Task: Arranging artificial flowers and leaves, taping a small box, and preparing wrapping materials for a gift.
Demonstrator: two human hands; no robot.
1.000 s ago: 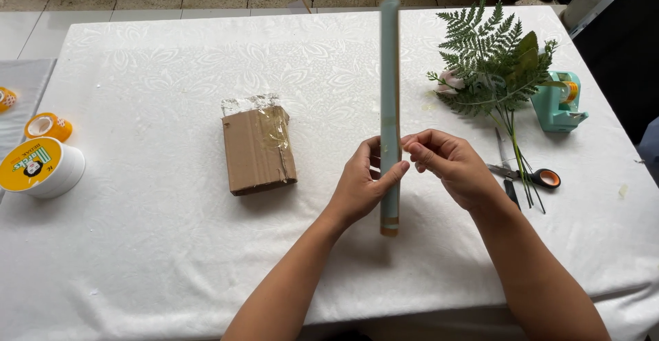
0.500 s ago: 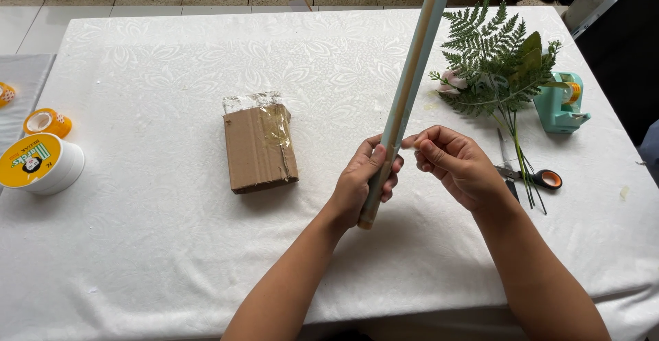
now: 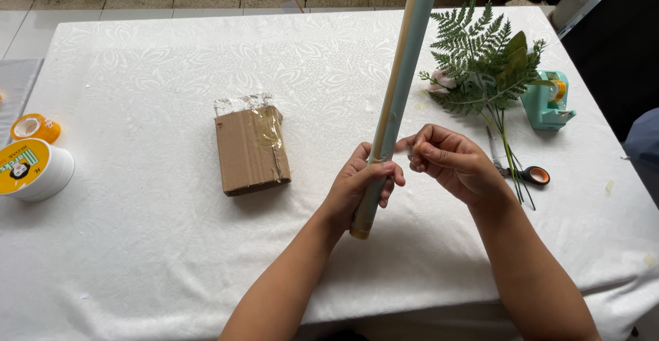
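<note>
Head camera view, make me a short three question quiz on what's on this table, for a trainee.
1. True or false: the left hand is wrapped around the long teal paper roll.
2. Which thing lies nearest the right hand? A) the scissors B) the orange tape roll C) the cardboard box
3. Fill in: the mint tape dispenser stands just to the right of the ____ on the white tablecloth.

Key:
1. True; the roll is raised and tilts away from the person.
2. A.
3. Fern sprigs.
</note>
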